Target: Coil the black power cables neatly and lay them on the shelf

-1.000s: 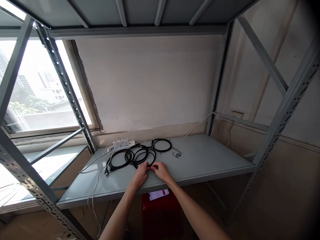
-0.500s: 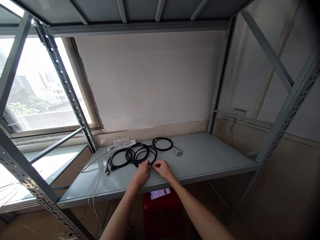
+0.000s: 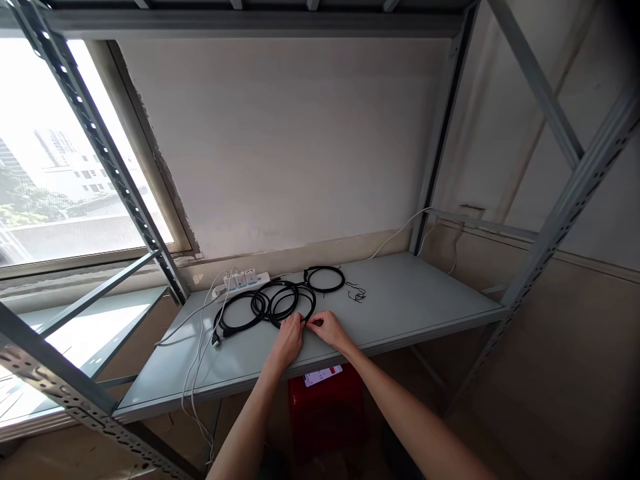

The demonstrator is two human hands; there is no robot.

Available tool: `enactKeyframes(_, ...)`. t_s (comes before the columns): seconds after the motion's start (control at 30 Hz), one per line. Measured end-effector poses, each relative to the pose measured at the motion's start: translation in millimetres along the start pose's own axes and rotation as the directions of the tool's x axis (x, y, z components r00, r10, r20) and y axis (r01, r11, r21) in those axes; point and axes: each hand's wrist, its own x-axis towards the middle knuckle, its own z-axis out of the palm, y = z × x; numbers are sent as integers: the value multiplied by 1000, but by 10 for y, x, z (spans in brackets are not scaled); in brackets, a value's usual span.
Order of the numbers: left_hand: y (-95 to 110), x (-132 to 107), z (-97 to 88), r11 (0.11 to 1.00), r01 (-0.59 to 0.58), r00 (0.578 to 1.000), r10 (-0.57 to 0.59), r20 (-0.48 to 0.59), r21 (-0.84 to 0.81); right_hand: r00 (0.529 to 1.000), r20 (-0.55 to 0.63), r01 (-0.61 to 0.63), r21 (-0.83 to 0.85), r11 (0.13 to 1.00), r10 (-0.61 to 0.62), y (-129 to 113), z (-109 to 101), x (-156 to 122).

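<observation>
Several coils of black cable lie overlapping on the grey metal shelf (image 3: 400, 300). My left hand (image 3: 291, 337) is closed over the near edge of the middle coil (image 3: 273, 310). Close beside it, the thumb and fingertips of my right hand (image 3: 328, 329) are pinched together at the coil's near right side; what they hold is too small to make out. To the left lies another black coil (image 3: 240, 328) with its plug end toward me. Farther back sits a separate coil (image 3: 325, 291). Thin black twist ties (image 3: 357, 293) are scattered right of it.
A white power strip (image 3: 243, 283) with plugs lies behind the coils, and white cords (image 3: 200, 353) hang over the shelf's front edge. Metal uprights (image 3: 565, 207) frame both sides. A red box (image 3: 327, 407) stands below the shelf; a window (image 3: 75, 180) is at left.
The camera view has tilted down and shifted slightly right. Both hands stay together at the middle coil's near edge, with only small finger movement.
</observation>
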Motion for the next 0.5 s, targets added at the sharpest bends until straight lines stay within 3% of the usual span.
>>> enactKeyframes(0.23,-23,9,19,1000,-2,1000,2,12,16,996,10,-87,37,996,86,11,19,35)
enactKeyframes(0.5,48,-7,-47,1000,15,1000,-15,17,-22,968,190,-170,6,985,166,-43,-115,126)
